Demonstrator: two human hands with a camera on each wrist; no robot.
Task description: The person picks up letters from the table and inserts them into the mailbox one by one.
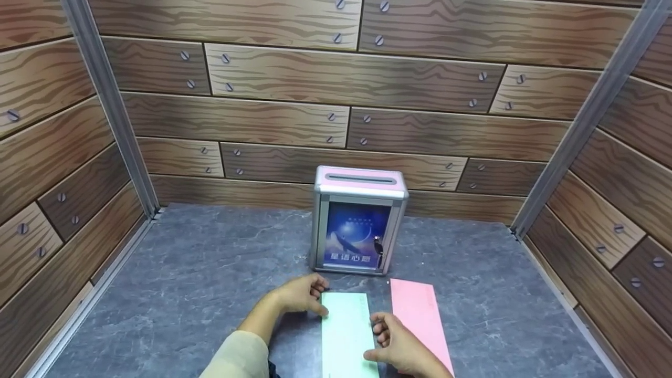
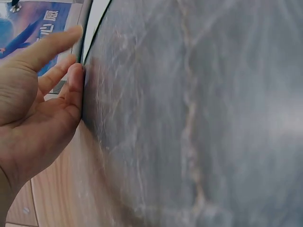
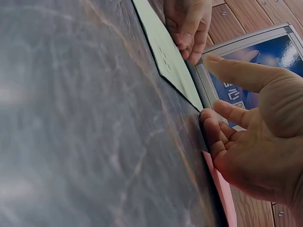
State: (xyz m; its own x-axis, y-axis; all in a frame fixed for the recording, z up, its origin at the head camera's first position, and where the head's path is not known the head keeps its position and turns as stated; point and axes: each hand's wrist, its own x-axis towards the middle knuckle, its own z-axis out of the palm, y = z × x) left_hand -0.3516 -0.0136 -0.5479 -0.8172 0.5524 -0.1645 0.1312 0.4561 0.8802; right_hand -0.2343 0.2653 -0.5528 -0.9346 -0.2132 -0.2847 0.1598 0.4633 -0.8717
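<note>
A light green paper (image 1: pixel 346 331), long and rectangular, lies on the grey table in the head view. My left hand (image 1: pixel 302 295) is at its left edge, thumb at the paper's side and fingers loosely bent. On the opposite edge is my right hand (image 1: pixel 396 341), its thumb apart from its bent fingers. The right wrist view shows small print on the green paper (image 3: pixel 168 59), with the right fingertips (image 3: pixel 207 113) right at its corner. Neither hand pinches it. Partly under the right hand in the head view, a pink paper (image 1: pixel 417 304) lies to the right.
Behind the papers stands a silver-framed box (image 1: pixel 357 231) with a slotted pink top, a blue picture front and a small key at its lock. Wood-patterned walls (image 1: pixel 283 123) enclose the marbled grey table (image 1: pixel 220 262) at the back and on both sides.
</note>
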